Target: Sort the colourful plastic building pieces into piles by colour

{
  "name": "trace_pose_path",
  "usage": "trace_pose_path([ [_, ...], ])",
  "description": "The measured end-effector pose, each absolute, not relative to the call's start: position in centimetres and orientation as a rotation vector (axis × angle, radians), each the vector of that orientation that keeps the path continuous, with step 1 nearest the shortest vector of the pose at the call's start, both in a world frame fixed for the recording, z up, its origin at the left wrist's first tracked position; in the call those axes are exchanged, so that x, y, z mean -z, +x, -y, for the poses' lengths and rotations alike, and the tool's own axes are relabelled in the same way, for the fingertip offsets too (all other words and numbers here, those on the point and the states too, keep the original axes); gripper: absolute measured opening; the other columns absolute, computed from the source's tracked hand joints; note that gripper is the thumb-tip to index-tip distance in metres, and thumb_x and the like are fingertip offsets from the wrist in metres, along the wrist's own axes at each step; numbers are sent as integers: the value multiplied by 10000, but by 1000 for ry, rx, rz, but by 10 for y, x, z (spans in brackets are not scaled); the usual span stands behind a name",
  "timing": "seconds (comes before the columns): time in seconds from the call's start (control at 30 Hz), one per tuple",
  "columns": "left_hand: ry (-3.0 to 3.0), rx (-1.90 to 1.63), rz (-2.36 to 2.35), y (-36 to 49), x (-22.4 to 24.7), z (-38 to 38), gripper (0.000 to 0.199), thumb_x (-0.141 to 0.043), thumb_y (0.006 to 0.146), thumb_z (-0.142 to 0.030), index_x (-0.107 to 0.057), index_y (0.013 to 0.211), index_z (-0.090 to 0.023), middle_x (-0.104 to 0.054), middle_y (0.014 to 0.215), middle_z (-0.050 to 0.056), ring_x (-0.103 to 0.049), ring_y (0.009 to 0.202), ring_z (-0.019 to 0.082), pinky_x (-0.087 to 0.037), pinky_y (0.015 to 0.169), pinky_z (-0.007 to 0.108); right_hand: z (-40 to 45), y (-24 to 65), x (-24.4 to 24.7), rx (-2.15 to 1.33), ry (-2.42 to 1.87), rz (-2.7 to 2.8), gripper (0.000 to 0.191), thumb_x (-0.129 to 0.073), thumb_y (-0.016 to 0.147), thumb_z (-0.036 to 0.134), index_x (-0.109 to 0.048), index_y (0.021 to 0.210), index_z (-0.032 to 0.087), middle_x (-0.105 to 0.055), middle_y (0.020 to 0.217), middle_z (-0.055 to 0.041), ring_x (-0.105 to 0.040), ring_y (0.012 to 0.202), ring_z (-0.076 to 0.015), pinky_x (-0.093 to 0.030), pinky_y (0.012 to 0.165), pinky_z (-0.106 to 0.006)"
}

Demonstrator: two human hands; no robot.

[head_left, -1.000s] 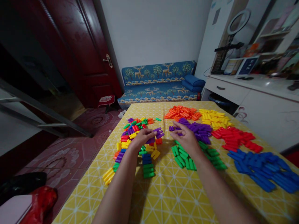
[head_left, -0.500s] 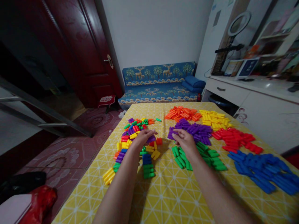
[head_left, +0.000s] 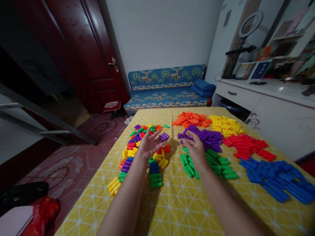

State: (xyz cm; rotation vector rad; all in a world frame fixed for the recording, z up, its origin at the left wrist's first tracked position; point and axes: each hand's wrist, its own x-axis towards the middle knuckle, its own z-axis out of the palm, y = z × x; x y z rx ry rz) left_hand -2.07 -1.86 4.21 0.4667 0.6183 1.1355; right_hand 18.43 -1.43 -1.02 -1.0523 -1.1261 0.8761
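Note:
Palm up, my left hand (head_left: 150,144) has a small purple block piece (head_left: 163,137) resting at its fingertips, above the mixed-colour blocks (head_left: 133,144). My right hand (head_left: 195,146) is at the left end of the purple pile (head_left: 209,138), fingers bent and apart; whether it touches a purple piece there is unclear. Beneath and beside the right wrist lies the green pile (head_left: 222,167). A joined blue and green piece (head_left: 155,175) lies right of my left forearm.
Orange (head_left: 192,119), yellow (head_left: 226,125), red (head_left: 246,146) and blue (head_left: 278,177) piles lie on the yellow-clothed table (head_left: 172,209). A patterned sofa (head_left: 167,87) stands beyond, a white cabinet (head_left: 275,114) to the right.
My left hand has turned palm up and its fingers have spread, with the purple piece now showing at their tips. My right hand has barely moved.

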Motion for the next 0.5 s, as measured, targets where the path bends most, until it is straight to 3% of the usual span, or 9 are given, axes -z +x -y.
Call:
trace_pose_path([
  [0.1,539,-1071,-593,-18,-46,23,679,-445,880,-651,-511,1305,-126,-662,1008,147,-663,964,247,-514,899,405,26,170,2,-845,-1015,1412,623,-665,752,312,-516,1355,251,-537,1382,-122,-621,1090,-244,-549,843,-385],
  [0.23,690,-979,-571,-8,-52,32,657,-580,841,-596,-495,1352,-192,-675,948,100,-665,884,206,-494,883,354,37,157,-2,-689,-945,1687,533,-612,789,212,-579,1315,291,-534,1398,-66,-463,1319,-254,-445,1040,-432],
  [0.3,768,-961,-587,-2,-53,37,689,-680,802,-517,-467,1384,-216,-681,943,85,-664,873,189,-488,857,316,38,154,0,-656,-947,1710,444,-561,819,185,-636,1246,283,-563,1356,-69,-470,1314,-244,-404,1083,-437],
  [0.4,867,-1029,-721,7,-49,44,722,-748,759,-440,-468,1387,-221,-694,944,77,-666,852,184,-491,825,306,38,153,4,-642,-953,1673,398,-517,842,167,-658,1200,267,-592,1288,-84,-542,1224,-230,-460,1027,-415],
  [0.5,1057,-1202,-963,13,-37,49,578,-751,760,-353,-567,1288,-205,-707,993,88,-660,940,221,-491,858,326,38,153,4,-615,-963,1643,370,-511,855,181,-653,1189,253,-621,1223,-93,-583,1149,-227,-504,957,-396],
])
